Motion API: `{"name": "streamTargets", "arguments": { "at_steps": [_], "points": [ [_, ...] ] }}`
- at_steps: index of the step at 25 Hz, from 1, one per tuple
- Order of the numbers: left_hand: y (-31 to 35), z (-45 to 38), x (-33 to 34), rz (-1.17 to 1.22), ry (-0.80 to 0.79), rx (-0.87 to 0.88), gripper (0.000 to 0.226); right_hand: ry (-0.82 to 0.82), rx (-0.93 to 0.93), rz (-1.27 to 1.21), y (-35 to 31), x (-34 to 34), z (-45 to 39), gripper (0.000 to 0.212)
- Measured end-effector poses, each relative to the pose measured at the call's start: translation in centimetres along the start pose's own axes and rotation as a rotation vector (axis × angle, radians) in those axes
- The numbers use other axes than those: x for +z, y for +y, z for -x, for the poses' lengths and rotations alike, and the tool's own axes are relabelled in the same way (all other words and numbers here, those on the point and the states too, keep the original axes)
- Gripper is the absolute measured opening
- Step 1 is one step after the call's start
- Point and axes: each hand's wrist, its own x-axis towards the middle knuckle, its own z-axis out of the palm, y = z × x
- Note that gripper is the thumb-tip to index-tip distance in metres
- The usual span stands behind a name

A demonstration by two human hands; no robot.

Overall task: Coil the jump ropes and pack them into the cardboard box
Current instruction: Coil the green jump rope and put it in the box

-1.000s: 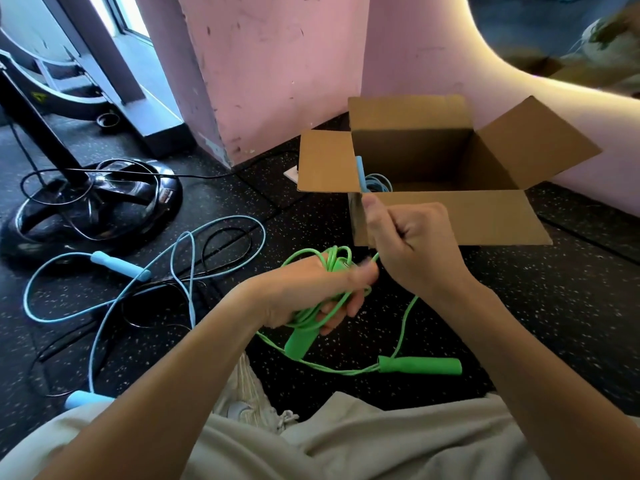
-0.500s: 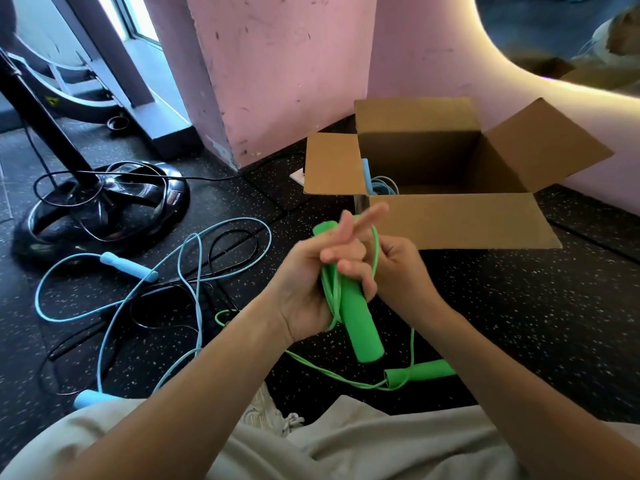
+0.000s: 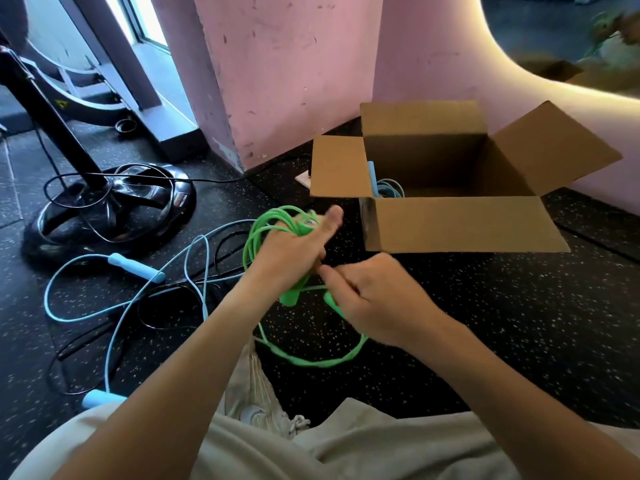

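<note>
My left hand [image 3: 294, 251] holds a bundle of green jump rope [image 3: 266, 226] loops together with one green handle, whose end pokes out below the palm. My right hand [image 3: 374, 299] grips the second green handle close beside it. A slack length of the green rope hangs down in a loop to the floor under my hands. The open cardboard box [image 3: 460, 223] stands just beyond, with a coiled light blue rope [image 3: 388, 188] inside at its left corner. Another light blue jump rope [image 3: 135, 268] lies uncoiled on the floor to the left, tangled with a black rope [image 3: 166, 306].
A black round stand base [image 3: 104, 209] with cables draped over it sits at the left. A pink pillar [image 3: 277, 74] and pink wall rise behind the box. My knees in light trousers and a white shoe [image 3: 256, 400] fill the bottom of the view.
My left hand has turned palm down with the green loops now bunched above it. My right hand has dropped from the coil and picked the second handle off the floor.
</note>
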Motion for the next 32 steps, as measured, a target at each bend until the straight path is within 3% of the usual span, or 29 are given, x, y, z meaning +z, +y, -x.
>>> {"name": "streamTargets", "arguments": {
  "at_steps": [5,7,9,13,17,21,26,28,32],
  "points": [
    [0.9,1.1,1.0,-0.156,-0.479,-0.085,0.095,0.275,-0.087,0.113,0.9,-4.2,-0.5,0.053],
    [0.7,1.5,0.6,0.077,-0.713,-0.172,0.096,0.406,-0.075,0.105,1.4,-5.8,-0.6,0.055],
    [0.7,1.7,0.1,0.397,-0.875,-0.178,0.078,0.457,-0.035,0.078,1.9,-6.2,-0.6,0.060],
    [0.8,1.3,-0.1,1.035,-1.038,-0.032,0.037,0.302,0.106,-0.286,2.1,-3.6,-0.3,0.067],
    [0.5,0.9,0.3,1.375,-0.901,-0.013,0.031,0.145,0.239,-0.542,1.4,-0.9,-0.3,0.060],
    [1.1,0.9,1.3,1.510,-0.516,-0.024,0.039,0.043,0.309,-0.498,1.1,-0.1,-0.7,0.042],
    [1.9,0.7,1.0,1.569,-0.139,-0.010,0.031,-0.380,0.415,-0.456,1.4,-2.0,-0.4,0.036],
    [2.0,0.3,0.7,1.550,-0.009,0.008,0.027,-0.503,0.393,-0.370,1.2,-1.4,0.1,0.026],
    [0.8,-0.4,1.5,1.188,0.173,0.070,0.027,-0.461,0.344,-0.375,0.6,-1.0,0.0,0.022]
  ]
}}
